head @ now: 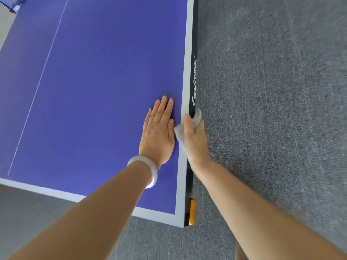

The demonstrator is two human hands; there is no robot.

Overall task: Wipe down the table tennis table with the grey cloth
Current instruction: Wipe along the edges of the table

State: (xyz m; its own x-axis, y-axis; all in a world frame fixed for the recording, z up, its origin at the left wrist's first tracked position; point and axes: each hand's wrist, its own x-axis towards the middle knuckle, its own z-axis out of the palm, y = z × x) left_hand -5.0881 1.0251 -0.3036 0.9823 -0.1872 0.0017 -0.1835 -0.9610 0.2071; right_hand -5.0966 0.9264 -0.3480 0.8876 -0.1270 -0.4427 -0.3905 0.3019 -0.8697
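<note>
The blue table tennis table (97, 87) fills the left and middle of the view, with a pale border and a black side rail along its right edge. My left hand (158, 132) lies flat on the blue top near that edge, fingers straight; a pale bangle sits on the wrist. My right hand (194, 139) grips the grey cloth (187, 126) wrapped over the table's right edge, thumb on the pale border, fingers hidden down the side rail. Part of the cloth sticks out above my hand against the rail.
Grey carpet (272, 109) covers the floor to the right and in front of the table. An orange corner guard (192, 211) sits at the table's near right corner. A white centre line (37, 87) runs down the top. The net post (16, 6) shows far top left.
</note>
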